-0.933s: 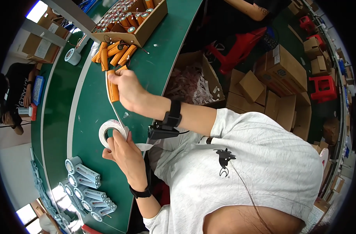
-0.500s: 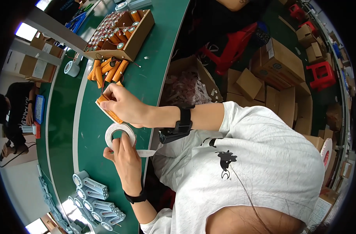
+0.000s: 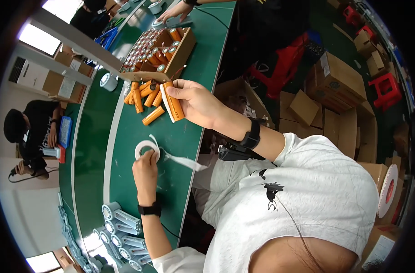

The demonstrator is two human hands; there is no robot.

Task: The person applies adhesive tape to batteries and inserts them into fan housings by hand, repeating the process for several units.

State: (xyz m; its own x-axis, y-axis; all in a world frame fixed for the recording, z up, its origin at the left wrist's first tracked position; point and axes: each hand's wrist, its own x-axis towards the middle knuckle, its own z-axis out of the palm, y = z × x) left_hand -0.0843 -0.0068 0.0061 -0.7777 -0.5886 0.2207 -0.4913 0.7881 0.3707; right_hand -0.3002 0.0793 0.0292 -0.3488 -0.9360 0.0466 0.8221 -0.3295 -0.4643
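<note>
My right hand (image 3: 193,102) is closed round an orange battery pack (image 3: 174,107), holding it up over the table near its edge. A white strip runs along the pack's left side. Nearer me, my left hand (image 3: 146,175) is closed on a roll of white tape (image 3: 140,146), fingers at the roll's hole. From the roll a loose white tail (image 3: 184,162) trails rightward over the table edge. Several orange battery packs (image 3: 138,102) lie just beyond my right hand, one (image 3: 153,115) a little apart. Behind them stands a cardboard box (image 3: 184,53) full of upright packs with wires.
Pale blue plastic housings (image 3: 121,223) are grouped at the lower left of the green table (image 3: 134,182). Another person's hand (image 3: 178,11) reaches in at the top. A person (image 3: 37,129) works across the table. Cartons (image 3: 332,84) and red stools (image 3: 384,91) stand on the right.
My right hand has lifted the battery pack away from the tape roll, up toward the table edge. My left hand still grips the roll. The view has shifted, and another person's hand has appeared at the top.
</note>
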